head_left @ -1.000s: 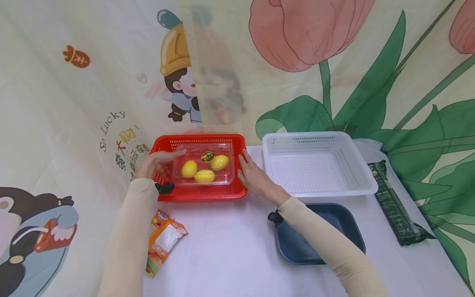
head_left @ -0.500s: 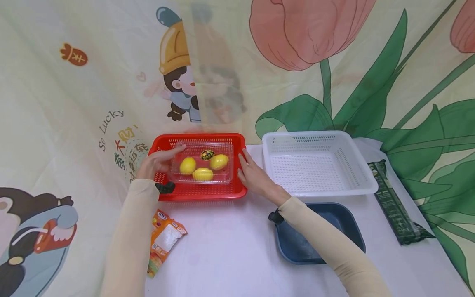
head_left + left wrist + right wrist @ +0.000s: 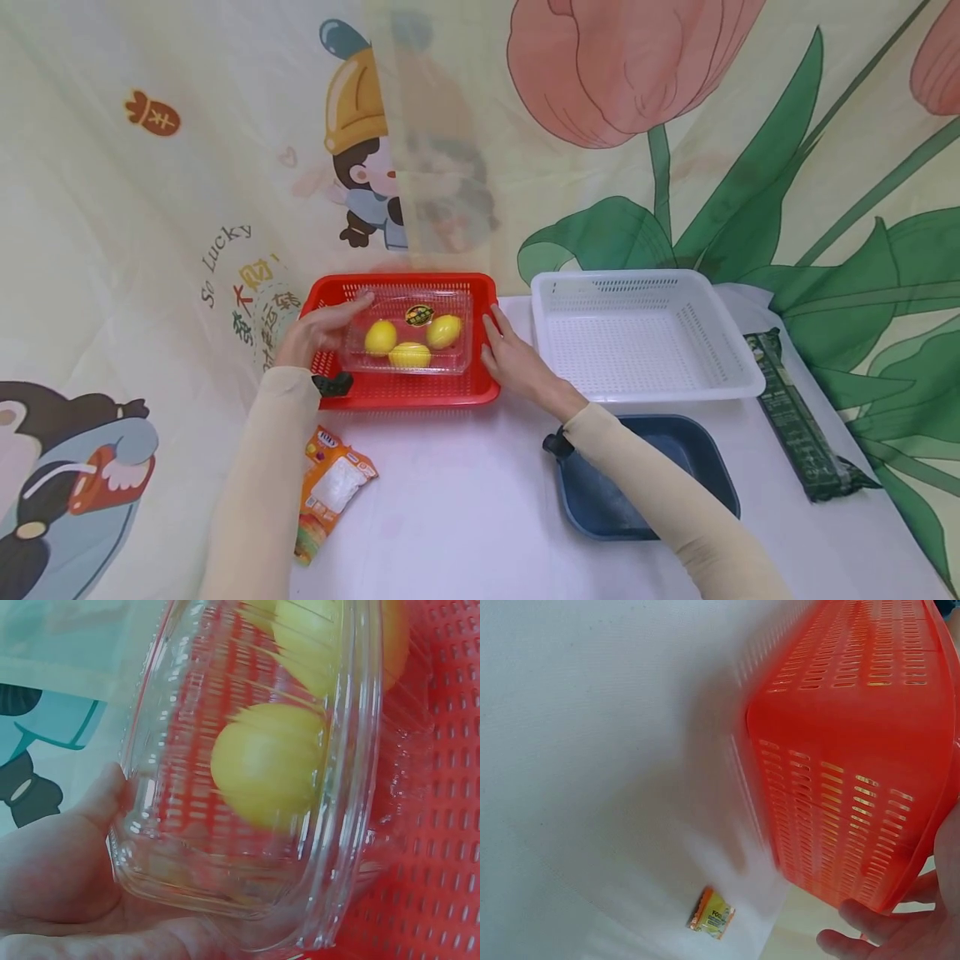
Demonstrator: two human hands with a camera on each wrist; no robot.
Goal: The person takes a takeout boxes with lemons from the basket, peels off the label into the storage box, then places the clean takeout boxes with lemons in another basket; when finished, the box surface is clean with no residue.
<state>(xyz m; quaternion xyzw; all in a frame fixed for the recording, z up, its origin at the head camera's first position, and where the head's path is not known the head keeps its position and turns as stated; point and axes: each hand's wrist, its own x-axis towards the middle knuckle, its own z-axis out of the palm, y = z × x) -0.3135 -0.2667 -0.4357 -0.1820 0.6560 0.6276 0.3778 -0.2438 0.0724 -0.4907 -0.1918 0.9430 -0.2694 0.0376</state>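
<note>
A clear plastic box (image 3: 352, 354) with yellow lemons (image 3: 381, 337) inside and a black round label lies in the red basket (image 3: 405, 398). My left hand (image 3: 309, 332) holds the box by its left end. In the left wrist view, the thumb of the left hand (image 3: 56, 862) lies along the box's side and the other fingers pass beneath its end. My right hand (image 3: 517, 358) rests with extended fingers on the right rim of the red basket. In the right wrist view, fingertips of the right hand (image 3: 904, 930) show at the basket's rim.
Right of the red basket stands a white basket (image 3: 615, 350). A dark blue tray (image 3: 600, 492) sits before it, partly under my right forearm. A dark green packet (image 3: 802, 425) lies at the far right. An orange bag (image 3: 330, 492) lies beside my left forearm.
The box of lemons has shifted slightly left within the red basket, and my left hand has come to hold its end. The right hand stays at the basket rim.
</note>
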